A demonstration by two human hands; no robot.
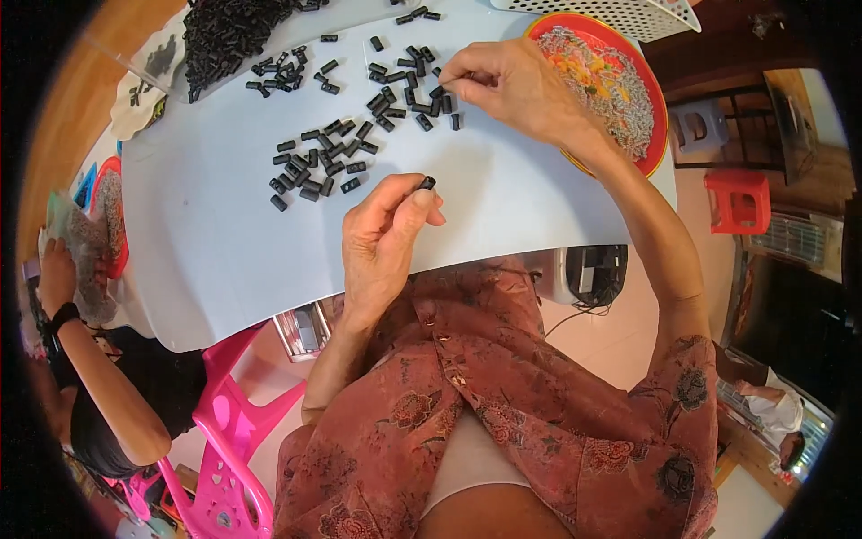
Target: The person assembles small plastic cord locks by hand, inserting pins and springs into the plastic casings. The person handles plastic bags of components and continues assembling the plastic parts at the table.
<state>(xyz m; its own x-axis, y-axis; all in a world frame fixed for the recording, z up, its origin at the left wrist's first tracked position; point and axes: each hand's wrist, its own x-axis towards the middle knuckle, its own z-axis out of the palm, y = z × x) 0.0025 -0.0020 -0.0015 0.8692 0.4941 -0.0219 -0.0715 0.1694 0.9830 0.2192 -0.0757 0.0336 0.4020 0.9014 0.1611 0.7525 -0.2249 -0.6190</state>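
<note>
Left hand [382, 238]: fingers pinched on one black piece [428, 182], held over the surface [224, 234] near its front edge
Right hand [516, 85]: fingers narrow, beside the loose black pieces [356, 167]; cannot tell whether they hold anything
Step in hand: apparently working single pieces
Next move: likely calls for a steady left pinch and a precise right one
</note>
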